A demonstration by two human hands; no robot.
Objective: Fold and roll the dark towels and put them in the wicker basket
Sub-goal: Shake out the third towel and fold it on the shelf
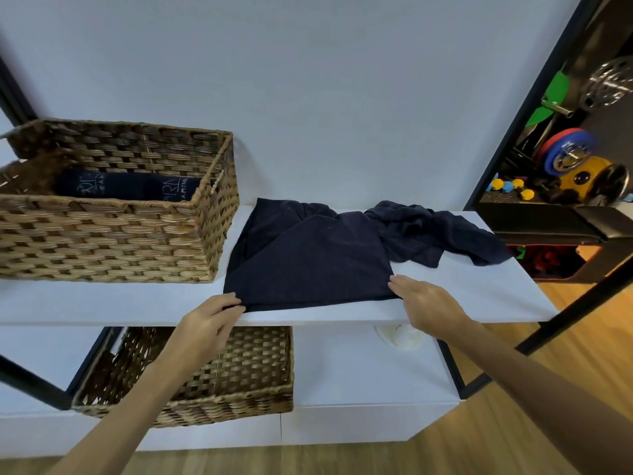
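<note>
Left hand (214,313) pinches the dark towel (308,258) at its near-left corner; right hand (423,299) rests flat-fingered at the near-right corner. Bunched far-right cloth may skew the fold.

A white upper shelf (462,296) runs across the view against a pale wall (308,80), carried on a black metal frame (520,118). Below it, on a white lower shelf (359,371), stands a second woven basket (246,371), and a small whitish object (399,337), too unclear to identify, lies near it to the right, just under the upper shelf's edge. At the right are a wooden floor (479,437), colourful weight plates (565,152), small yellow and blue dumbbells (510,186) and a black padded bench (548,224).
</note>
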